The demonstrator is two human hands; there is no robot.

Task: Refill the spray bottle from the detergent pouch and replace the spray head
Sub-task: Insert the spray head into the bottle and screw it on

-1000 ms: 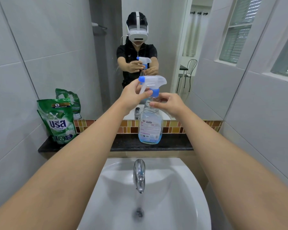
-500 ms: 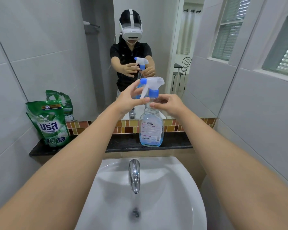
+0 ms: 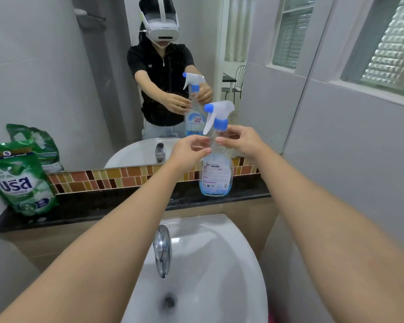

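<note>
Head view: sink [image 3: 231, 264] below the dark surface [image 3: 107, 203]; detergent pouch [image 3: 21, 180] upright at its left end, spray bottle [image 3: 216, 176] standing right. I grip its neck with my left hand [image 3: 191, 149] and right hand [image 3: 241, 142], below the spray head [image 3: 217, 113].

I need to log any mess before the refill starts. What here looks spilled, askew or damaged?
Nothing stands out. The spray bottle stands upright on the dark ledge with its spray head on. The detergent pouch stands at the ledge's left end. No spill shows.
</note>
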